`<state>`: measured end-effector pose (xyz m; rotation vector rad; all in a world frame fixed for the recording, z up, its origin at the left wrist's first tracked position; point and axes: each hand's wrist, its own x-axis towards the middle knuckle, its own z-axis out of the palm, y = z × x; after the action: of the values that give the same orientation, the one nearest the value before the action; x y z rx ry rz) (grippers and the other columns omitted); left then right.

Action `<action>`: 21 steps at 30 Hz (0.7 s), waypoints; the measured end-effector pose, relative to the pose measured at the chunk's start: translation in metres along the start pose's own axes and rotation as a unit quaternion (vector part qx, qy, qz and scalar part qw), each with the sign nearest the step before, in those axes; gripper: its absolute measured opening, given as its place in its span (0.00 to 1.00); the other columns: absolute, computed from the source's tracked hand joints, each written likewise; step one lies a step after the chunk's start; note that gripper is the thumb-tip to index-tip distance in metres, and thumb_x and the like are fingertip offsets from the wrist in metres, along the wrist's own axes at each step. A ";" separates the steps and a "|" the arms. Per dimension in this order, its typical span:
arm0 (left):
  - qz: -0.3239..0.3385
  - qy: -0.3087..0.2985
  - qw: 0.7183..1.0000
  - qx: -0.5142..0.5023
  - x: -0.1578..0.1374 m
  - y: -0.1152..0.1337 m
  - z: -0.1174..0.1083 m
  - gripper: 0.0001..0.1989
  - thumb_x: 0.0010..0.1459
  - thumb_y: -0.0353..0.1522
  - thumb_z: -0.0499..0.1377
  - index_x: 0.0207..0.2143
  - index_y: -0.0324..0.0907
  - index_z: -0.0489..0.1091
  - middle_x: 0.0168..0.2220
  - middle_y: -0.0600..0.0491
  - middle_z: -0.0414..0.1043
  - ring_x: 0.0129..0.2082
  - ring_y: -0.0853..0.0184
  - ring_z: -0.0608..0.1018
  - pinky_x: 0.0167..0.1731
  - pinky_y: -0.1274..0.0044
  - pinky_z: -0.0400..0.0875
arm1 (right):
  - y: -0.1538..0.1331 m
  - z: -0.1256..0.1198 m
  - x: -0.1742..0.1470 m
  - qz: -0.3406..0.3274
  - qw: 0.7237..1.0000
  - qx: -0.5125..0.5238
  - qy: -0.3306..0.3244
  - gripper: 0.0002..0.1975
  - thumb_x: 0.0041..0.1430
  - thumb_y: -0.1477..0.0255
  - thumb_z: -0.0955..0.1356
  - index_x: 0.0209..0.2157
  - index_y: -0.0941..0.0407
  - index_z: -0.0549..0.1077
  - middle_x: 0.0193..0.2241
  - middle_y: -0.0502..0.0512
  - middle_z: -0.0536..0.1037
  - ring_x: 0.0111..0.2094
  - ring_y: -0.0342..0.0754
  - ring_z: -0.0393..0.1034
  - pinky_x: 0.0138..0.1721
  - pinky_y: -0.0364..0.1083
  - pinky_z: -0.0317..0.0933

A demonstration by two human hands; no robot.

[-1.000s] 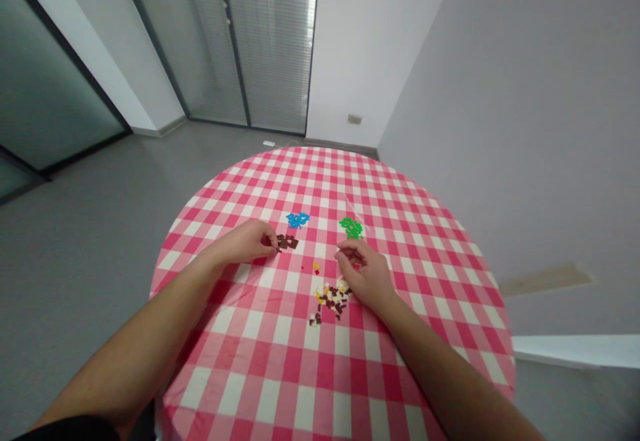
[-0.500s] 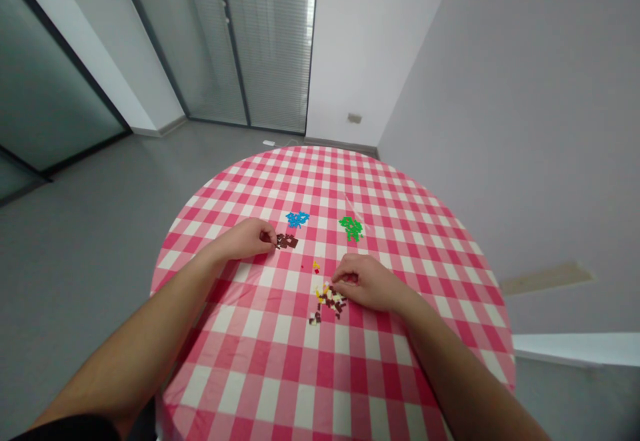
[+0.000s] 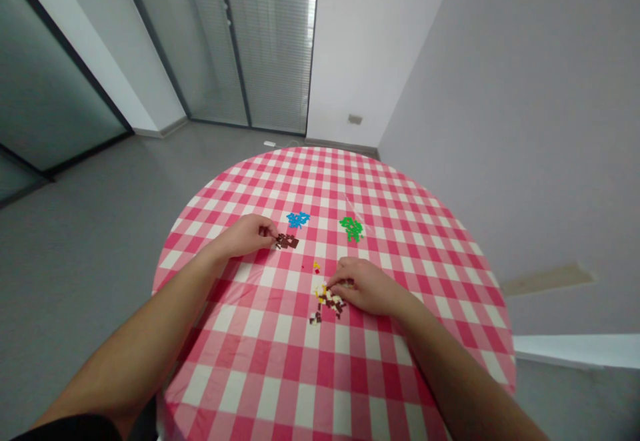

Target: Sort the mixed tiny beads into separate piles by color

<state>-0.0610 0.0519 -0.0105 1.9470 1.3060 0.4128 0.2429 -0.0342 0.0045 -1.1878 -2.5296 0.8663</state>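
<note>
My left hand (image 3: 250, 235) is at the left edge of a small pile of dark brown pieces (image 3: 289, 241), thumb and fingers pinched together. Whatever may be between its fingertips is too small to tell. On the right, my right hand (image 3: 369, 286) reaches into a mixed pile of tiny brown, cream and yellow pieces (image 3: 332, 301). Its fingertips are closed at the pile's upper edge, and I cannot make out what they grip. Part of the mixed pile is hidden under those fingers.
Beyond my hands lie a pile of blue pieces (image 3: 298, 219) and a pile of green pieces (image 3: 352, 229). A few yellow and red bits (image 3: 317, 267) sit between the piles. Everything rests on a round table with a checked red-and-white cloth (image 3: 280, 361).
My right hand has shifted slightly, its fingertips moving a little left over the mixed pile. My left hand stays beside the brown pile with barely any movement.
</note>
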 end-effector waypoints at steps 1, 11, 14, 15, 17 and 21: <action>-0.001 0.008 1.000 0.001 0.000 0.001 0.000 0.08 0.50 0.33 0.57 0.30 0.42 0.75 0.28 0.53 0.76 0.28 0.66 0.75 0.27 0.77 0.65 | 0.000 0.000 0.000 0.000 1.000 -0.003 0.001 0.11 0.59 0.79 0.68 0.38 0.53 0.82 0.33 0.54 0.78 0.34 0.46 0.71 0.35 0.44 0.62; 0.004 0.055 0.998 -0.011 -0.001 0.009 0.002 0.08 0.50 0.32 0.56 0.31 0.41 0.75 0.29 0.54 0.76 0.28 0.66 0.75 0.28 0.77 0.65 | -0.001 0.005 0.001 -0.009 1.000 -0.016 0.000 0.10 0.60 0.78 0.68 0.37 0.53 0.82 0.33 0.54 0.77 0.35 0.47 0.70 0.34 0.44 0.60; 0.004 0.061 0.998 -0.010 -0.001 0.010 0.003 0.08 0.50 0.32 0.56 0.31 0.41 0.75 0.29 0.53 0.76 0.28 0.67 0.75 0.28 0.77 0.65 | -0.004 0.006 0.002 -0.008 1.000 -0.020 0.006 0.09 0.59 0.78 0.69 0.36 0.53 0.81 0.32 0.54 0.77 0.35 0.47 0.70 0.35 0.45 0.61; 0.002 0.061 0.998 -0.010 -0.002 0.010 0.003 0.08 0.50 0.32 0.56 0.31 0.41 0.75 0.29 0.53 0.76 0.28 0.67 0.74 0.28 0.77 0.65 | -0.005 0.006 0.002 -0.007 1.000 -0.021 0.005 0.09 0.58 0.78 0.69 0.36 0.53 0.81 0.32 0.54 0.77 0.35 0.47 0.70 0.35 0.45 0.61; 0.001 0.059 0.998 -0.009 -0.002 0.012 0.004 0.08 0.50 0.32 0.57 0.31 0.41 0.75 0.28 0.54 0.76 0.27 0.67 0.74 0.27 0.78 0.64 | -0.007 0.007 0.003 -0.007 1.000 -0.019 0.001 0.08 0.59 0.78 0.69 0.35 0.54 0.81 0.32 0.54 0.77 0.35 0.47 0.70 0.35 0.45 0.61; 0.004 0.058 0.998 -0.011 -0.001 0.014 0.005 0.08 0.50 0.31 0.57 0.30 0.41 0.75 0.27 0.54 0.76 0.27 0.67 0.73 0.27 0.77 0.64 | -0.008 0.010 0.005 -0.012 1.000 -0.016 0.000 0.08 0.59 0.79 0.68 0.33 0.55 0.80 0.31 0.54 0.77 0.34 0.47 0.70 0.35 0.45 0.61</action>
<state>-0.0492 0.0459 -0.0037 1.9359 1.3620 0.5491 0.2307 -0.0386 0.0012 -1.1628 -2.5619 0.8248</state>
